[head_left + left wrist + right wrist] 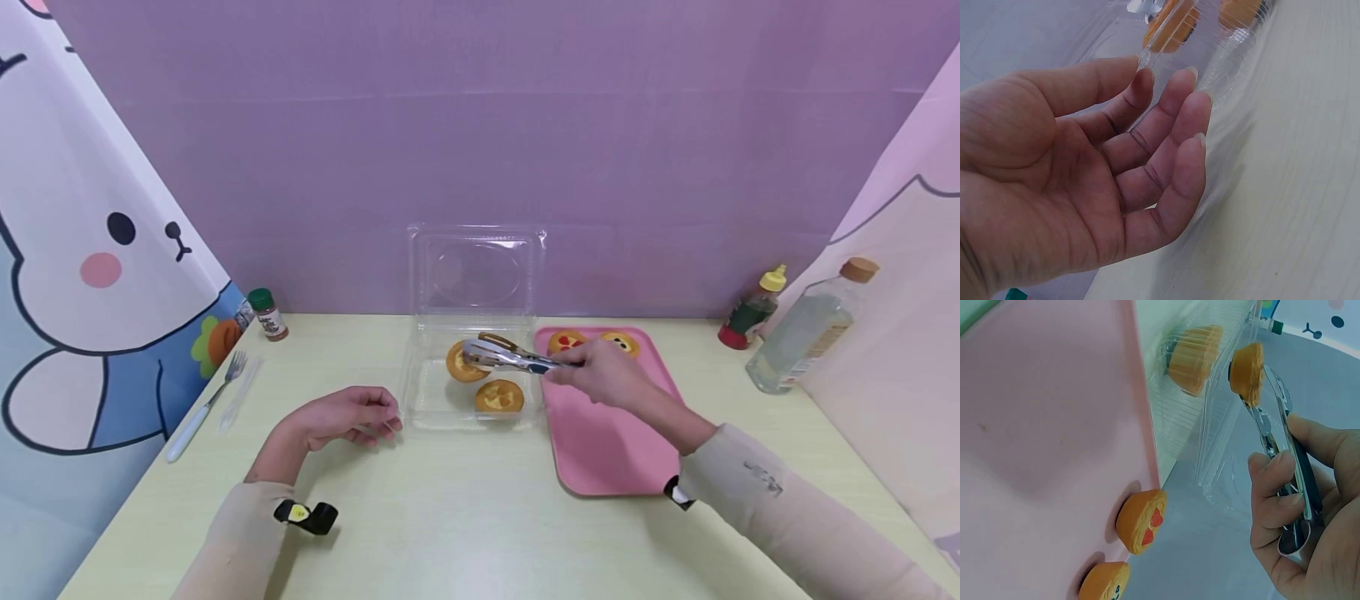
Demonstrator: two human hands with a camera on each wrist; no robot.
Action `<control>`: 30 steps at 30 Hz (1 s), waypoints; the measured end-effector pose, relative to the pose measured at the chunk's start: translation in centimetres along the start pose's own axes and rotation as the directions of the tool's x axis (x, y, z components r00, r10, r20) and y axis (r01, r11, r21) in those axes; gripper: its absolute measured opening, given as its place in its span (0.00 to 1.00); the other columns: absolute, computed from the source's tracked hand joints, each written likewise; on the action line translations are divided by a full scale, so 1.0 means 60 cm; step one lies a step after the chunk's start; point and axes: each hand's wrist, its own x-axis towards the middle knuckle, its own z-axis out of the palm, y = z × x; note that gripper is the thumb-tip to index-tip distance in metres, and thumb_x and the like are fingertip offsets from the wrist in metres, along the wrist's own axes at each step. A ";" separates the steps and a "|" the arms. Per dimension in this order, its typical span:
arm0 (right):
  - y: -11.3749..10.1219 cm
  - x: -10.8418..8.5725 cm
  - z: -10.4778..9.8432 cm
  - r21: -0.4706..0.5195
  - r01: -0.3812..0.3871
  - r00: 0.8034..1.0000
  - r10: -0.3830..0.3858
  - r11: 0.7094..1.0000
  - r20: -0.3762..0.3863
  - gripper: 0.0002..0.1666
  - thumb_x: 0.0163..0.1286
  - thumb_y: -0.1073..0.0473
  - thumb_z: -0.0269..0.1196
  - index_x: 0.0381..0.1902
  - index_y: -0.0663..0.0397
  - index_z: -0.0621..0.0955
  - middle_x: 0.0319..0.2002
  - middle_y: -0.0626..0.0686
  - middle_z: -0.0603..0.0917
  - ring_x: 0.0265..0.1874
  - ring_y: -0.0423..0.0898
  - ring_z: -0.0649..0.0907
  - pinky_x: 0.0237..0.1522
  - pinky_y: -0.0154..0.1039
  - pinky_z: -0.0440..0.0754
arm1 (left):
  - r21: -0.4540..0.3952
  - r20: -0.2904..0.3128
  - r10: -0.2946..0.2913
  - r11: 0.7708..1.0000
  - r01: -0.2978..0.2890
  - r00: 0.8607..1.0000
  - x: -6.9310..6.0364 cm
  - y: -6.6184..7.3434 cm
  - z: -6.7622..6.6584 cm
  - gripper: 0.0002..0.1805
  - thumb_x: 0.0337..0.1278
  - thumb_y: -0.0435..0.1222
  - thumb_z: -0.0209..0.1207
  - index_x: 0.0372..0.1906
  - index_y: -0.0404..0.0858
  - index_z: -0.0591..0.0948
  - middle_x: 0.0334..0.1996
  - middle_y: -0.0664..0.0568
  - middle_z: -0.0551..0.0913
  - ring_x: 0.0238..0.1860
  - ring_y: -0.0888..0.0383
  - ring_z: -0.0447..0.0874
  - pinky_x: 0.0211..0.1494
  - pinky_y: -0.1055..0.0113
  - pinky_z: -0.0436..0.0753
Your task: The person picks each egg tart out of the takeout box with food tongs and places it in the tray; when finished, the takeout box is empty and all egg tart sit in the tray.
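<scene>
My right hand grips metal tongs with dark handle grips. Between the tongs' ends is a small golden tart, over the clear plastic container. Another tart sits inside the container near its front right. The container's lid stands raised at the back. My left hand hovers by the container's left front corner, fingers loosely curled with nothing seen in them; whether its fingertips touch the plastic, I cannot tell. On the pink tray lie a red-topped tart and a tart with an eye-like topping.
Along the left are a fork, a clear wrapped utensil and a green-capped spice jar. At the back right stand a yellow-capped sauce bottle and a large clear bottle. A purple backdrop closes off the table's rear.
</scene>
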 end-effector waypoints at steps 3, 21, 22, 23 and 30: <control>0.001 -0.003 -0.005 -0.007 0.003 1.000 -0.003 1.000 -0.010 0.23 0.65 0.48 0.69 0.56 0.49 0.85 0.20 0.46 0.77 0.12 0.41 0.71 0.15 0.33 0.70 | 0.001 0.001 0.000 1.000 0.000 1.000 -0.001 0.001 0.001 0.14 0.74 0.42 0.55 0.48 0.33 0.76 0.45 0.46 0.83 0.46 0.52 0.84 0.48 0.58 0.84; 0.014 -0.024 -0.065 -0.011 -0.003 1.000 0.003 1.000 -0.013 0.21 0.68 0.49 0.67 0.54 0.54 0.86 0.27 0.50 0.80 0.15 0.43 0.73 0.18 0.36 0.72 | 0.003 0.012 0.012 1.000 -0.012 1.000 0.000 -0.005 0.001 0.15 0.74 0.43 0.54 0.48 0.33 0.75 0.46 0.45 0.83 0.47 0.52 0.84 0.49 0.57 0.84; 0.015 -0.026 -0.068 -0.008 -0.002 1.000 0.002 1.000 -0.017 0.20 0.69 0.50 0.67 0.54 0.54 0.86 0.28 0.50 0.81 0.15 0.43 0.73 0.18 0.36 0.72 | 0.004 0.012 0.013 1.000 -0.013 1.000 0.000 -0.005 0.000 0.15 0.74 0.43 0.54 0.48 0.33 0.75 0.46 0.45 0.83 0.47 0.52 0.84 0.49 0.57 0.84; 0.016 -0.028 -0.071 -0.008 -0.003 1.000 0.003 1.000 -0.022 0.20 0.69 0.50 0.67 0.54 0.54 0.86 0.28 0.51 0.80 0.15 0.44 0.73 0.18 0.37 0.73 | 0.004 0.013 0.014 1.000 -0.014 1.000 0.000 -0.005 0.000 0.15 0.74 0.43 0.54 0.48 0.33 0.75 0.46 0.45 0.83 0.47 0.52 0.84 0.49 0.57 0.84; 0.028 -0.027 -0.070 -0.017 -0.053 0.999 0.053 0.998 0.004 0.23 0.69 0.50 0.67 0.57 0.56 0.84 0.31 0.53 0.82 0.15 0.43 0.72 0.18 0.35 0.72 | -0.002 0.017 0.018 1.000 -0.018 1.000 0.000 -0.003 0.000 0.15 0.73 0.42 0.55 0.48 0.33 0.75 0.46 0.46 0.83 0.47 0.51 0.83 0.50 0.57 0.84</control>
